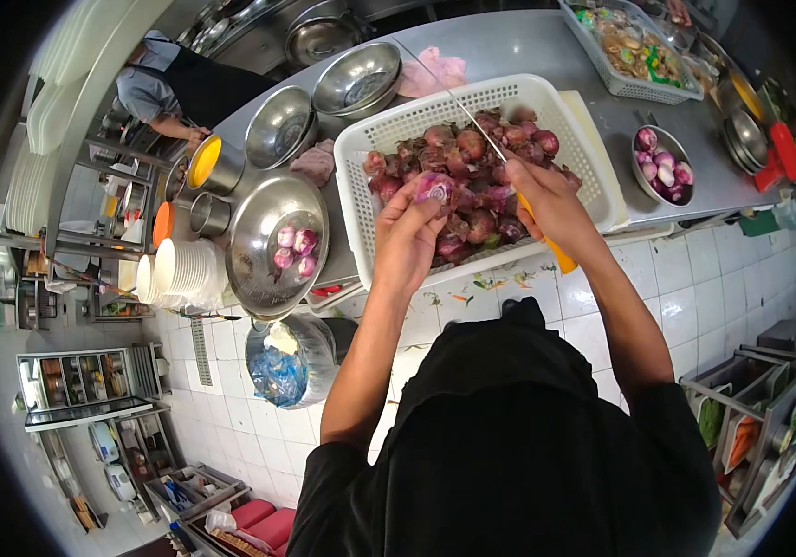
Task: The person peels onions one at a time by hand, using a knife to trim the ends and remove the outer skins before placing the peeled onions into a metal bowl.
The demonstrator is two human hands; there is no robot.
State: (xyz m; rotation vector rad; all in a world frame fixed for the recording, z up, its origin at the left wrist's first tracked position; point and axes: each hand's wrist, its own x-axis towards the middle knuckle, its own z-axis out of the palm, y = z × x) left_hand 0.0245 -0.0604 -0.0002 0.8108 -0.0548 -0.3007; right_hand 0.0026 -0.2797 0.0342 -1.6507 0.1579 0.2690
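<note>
My left hand (408, 232) pinches a red onion (434, 188), its pale cut end facing up, above a white plastic basket (353, 176). Closed round the yellow handle of a long knife (453, 96) is my right hand (551, 200); the blade points up and left across the basket. Many unpeeled red onions (472, 144) and loose skins fill the basket. To the left, a steel bowl (254, 209) contains several peeled red onions (297, 243). Another metal bowl (662, 135) on the right holds more peeled ones.
Empty steel bowls (279, 125) and a pink cloth (432, 72) lie behind on the steel counter (509, 42). A grey basket of packets (634, 56) stands at back right. Below the counter is a lined bin (291, 362). A co-worker (161, 88) stands at far left.
</note>
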